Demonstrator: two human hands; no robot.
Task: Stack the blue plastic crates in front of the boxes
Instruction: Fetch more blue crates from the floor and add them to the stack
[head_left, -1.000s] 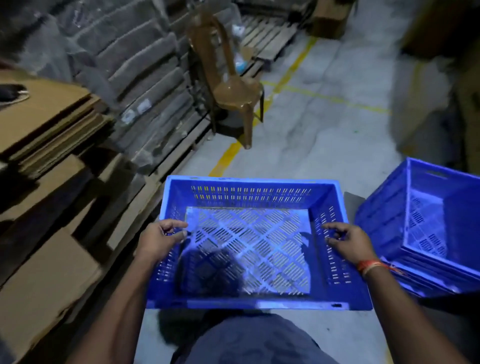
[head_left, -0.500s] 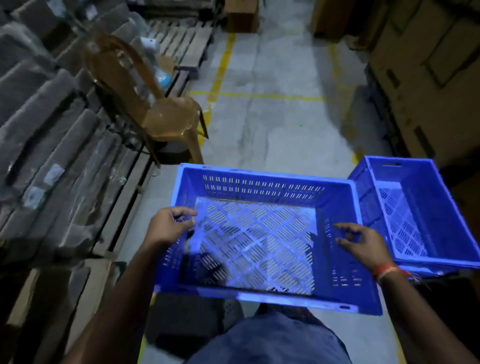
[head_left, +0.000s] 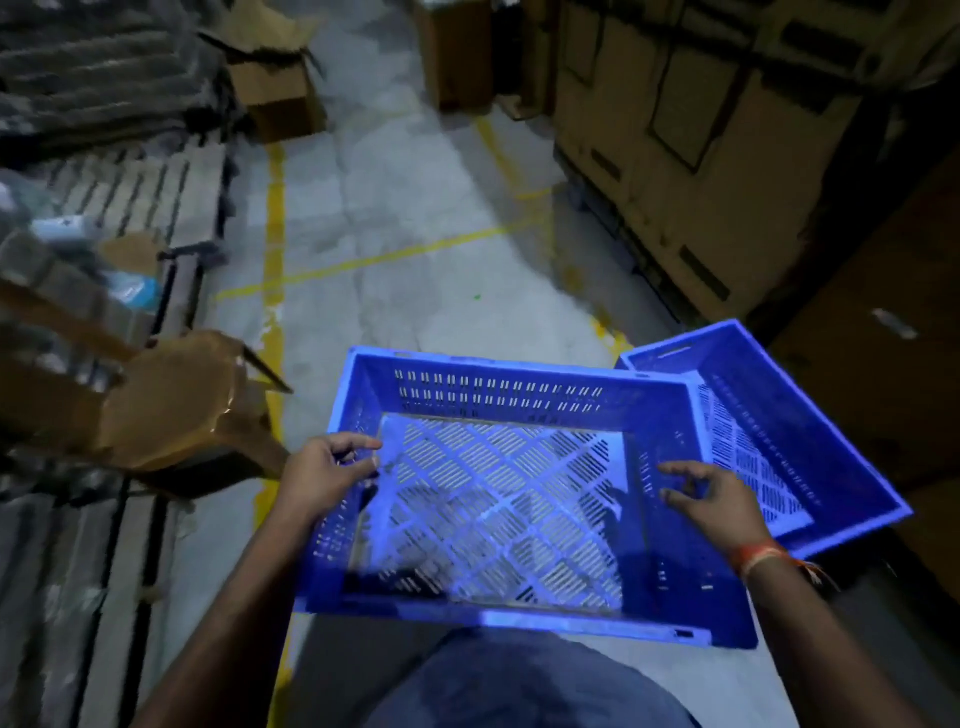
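Note:
I hold an empty blue plastic crate (head_left: 498, 395) with a perforated bottom in front of me, above the floor. My left hand (head_left: 324, 478) grips its left rim, fingers curled over the edge. My right hand (head_left: 711, 501) grips its right rim; an orange band is on that wrist. A second blue crate (head_left: 810, 431) sits on the floor to the right, partly hidden behind the held one. It lies at the foot of tall brown cardboard boxes (head_left: 727, 156) stacked along the right side.
A brown plastic chair (head_left: 171, 400) stands close on the left, beside wooden pallets (head_left: 156, 192) with wrapped stacks. An open carton (head_left: 275, 88) sits further back. Yellow lines (head_left: 274, 218) mark the grey concrete aisle ahead.
My view has swung to the right: the chair slid to the left edge, and the boxes and floor crate came closer to centre. Both hands keep hold of the crate.

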